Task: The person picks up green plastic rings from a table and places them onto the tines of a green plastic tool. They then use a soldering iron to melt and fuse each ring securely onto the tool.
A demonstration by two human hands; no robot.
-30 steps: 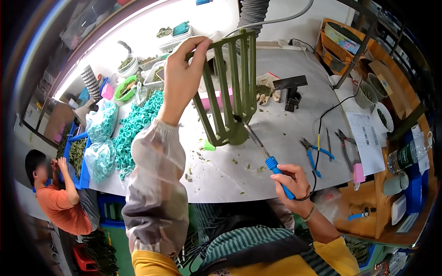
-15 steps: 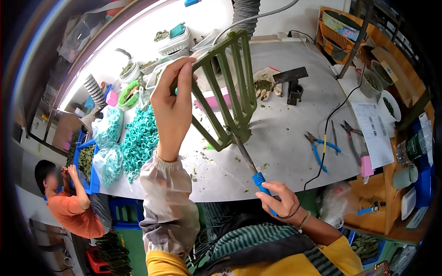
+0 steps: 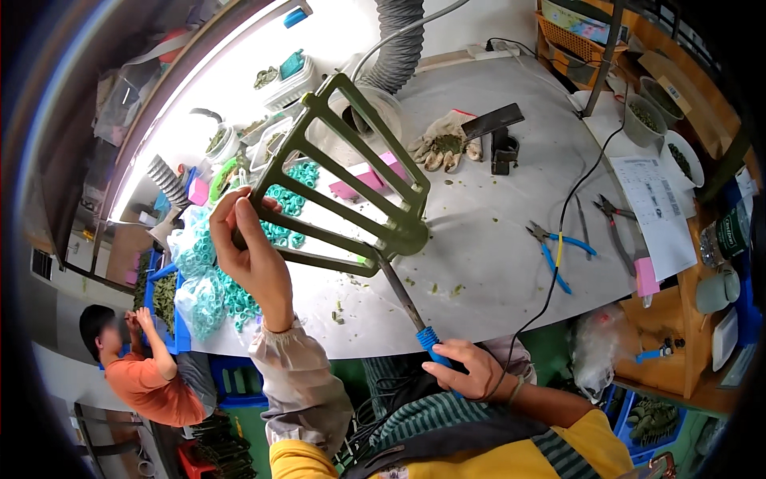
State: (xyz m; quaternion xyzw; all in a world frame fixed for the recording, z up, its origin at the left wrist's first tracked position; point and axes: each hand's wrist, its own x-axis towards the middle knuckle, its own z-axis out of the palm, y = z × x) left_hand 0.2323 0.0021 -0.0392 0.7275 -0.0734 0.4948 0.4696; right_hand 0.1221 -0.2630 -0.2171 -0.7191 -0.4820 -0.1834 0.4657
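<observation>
table: white worktop point(image 3: 495, 239), littered with green scraps, runs under everything
duct: grey ribbed hose point(image 3: 399, 40) comes down at the far edge, behind the part
bags: clear sacks of teal rings point(image 3: 203, 279) piled on the left edge of the table, just beyond the left hand
part: olive-green plastic grille point(image 3: 343, 180), flat frame with parallel bars, held up tilted above the table, between the two hands
left hand point(image 3: 255, 259): fingers closed tight on the grille's lower-left corner, thumb over the frame edge
right hand point(image 3: 471, 369): clamped around the blue handle of the tool, at the near table edge
tool: screwdriver point(image 3: 403, 299), shaft angled up-left, tip touching the grille's lower-right corner
glove: dirty work glove point(image 3: 443, 144) lying flat on the table, behind the grille
pliers: blue-handled pair point(image 3: 554, 247) on the table, right of the part, well apart from either hand
</observation>
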